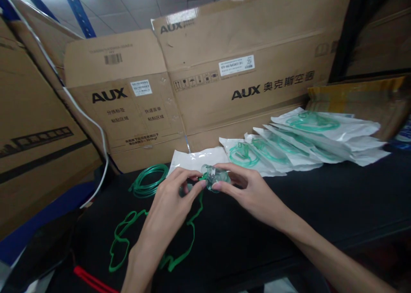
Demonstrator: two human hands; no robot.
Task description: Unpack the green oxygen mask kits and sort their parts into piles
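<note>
In front of me, above the dark tabletop, both hands meet at a small clear, green-tinted plastic mask (214, 178). My right hand (257, 192) is closed on its right side, thumb and fingers at opposite edges. With thumb and fingertips, my left hand (173, 194) pinches a green elastic strap (189, 246) at the mask's left edge. Part of the strap hangs below my fingers and more of it lies in loose curves on the table, passing behind my left forearm. A coil of green tubing (149, 180) rests behind my left hand. My fingers partly hide the mask.
White packets (279, 153) with green tubing inside overlap in a row at the back right. Another white packet (195, 158) lies behind my hands. Large cardboard boxes (205, 96) wall off the back. A white cable (93, 126) hangs at left, and a red cord (93, 280) lies front left.
</note>
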